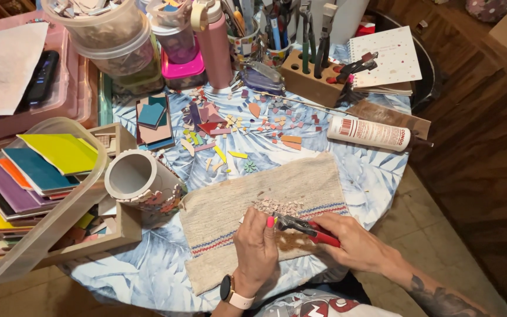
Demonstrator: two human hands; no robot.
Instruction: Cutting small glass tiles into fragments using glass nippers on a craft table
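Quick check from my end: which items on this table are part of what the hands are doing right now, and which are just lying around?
In use:
left hand pinching a small piece
right hand gripping red-handled nippers
pile of tile chips
woven cloth underneath

Lying about:
glue tube
pink bottle
spiral notebook
wooden tool block
mosaic-covered cylinder

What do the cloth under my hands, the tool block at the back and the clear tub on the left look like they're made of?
The cloth looks like coarse woven fabric, matte beige, with red and blue stripes and a visible weave. The tool block seems to be unpainted wood: tan, matte, drilled with holes that hold pliers. The tub is probably clear plastic, glossy and see-through, with coloured sheets showing through its wall.
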